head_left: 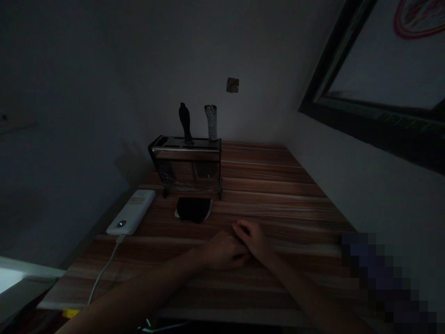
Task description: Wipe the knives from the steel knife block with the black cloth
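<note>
My left hand rests on the wood-grain tabletop, closed with its fingers curled under. Against it lies my right hand, its fingers bent over the left hand's knuckles and its thumb on top. Nothing shows in either hand, though dim light and the overlap hide some fingers. Just beyond them is a small black folded item with pale edges, its kind unclear. Behind that stands a clear-sided knife rack with two handles sticking up: one black handle and one grey, wrapped-looking handle.
A white power bank with a lit display lies at the table's left, a white cable running off the front edge. Walls close in the tabletop at the back and right. A dark-framed board is on the right wall.
</note>
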{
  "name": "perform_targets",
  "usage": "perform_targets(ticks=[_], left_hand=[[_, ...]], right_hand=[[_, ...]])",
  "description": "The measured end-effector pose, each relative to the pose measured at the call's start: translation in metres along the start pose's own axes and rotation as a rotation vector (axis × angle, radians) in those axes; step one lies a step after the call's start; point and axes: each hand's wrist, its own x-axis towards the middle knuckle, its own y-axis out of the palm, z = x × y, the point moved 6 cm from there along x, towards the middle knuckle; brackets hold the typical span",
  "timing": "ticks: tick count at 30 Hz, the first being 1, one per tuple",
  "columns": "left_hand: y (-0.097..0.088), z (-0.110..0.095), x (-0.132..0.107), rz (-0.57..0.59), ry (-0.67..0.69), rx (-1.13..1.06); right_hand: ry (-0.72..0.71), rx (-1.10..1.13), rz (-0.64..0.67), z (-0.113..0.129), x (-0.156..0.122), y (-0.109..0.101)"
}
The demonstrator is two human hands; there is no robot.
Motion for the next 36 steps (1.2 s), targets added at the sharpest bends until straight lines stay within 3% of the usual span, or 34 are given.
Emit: perform_targets(ticks=[36], left_hand=[[0.0013,0.0009,-0.0003,-0.008,-0.002,0.015]], right_hand=[[-0.021,-0.041,0.027,0.0026,0.0005,0.0008]])
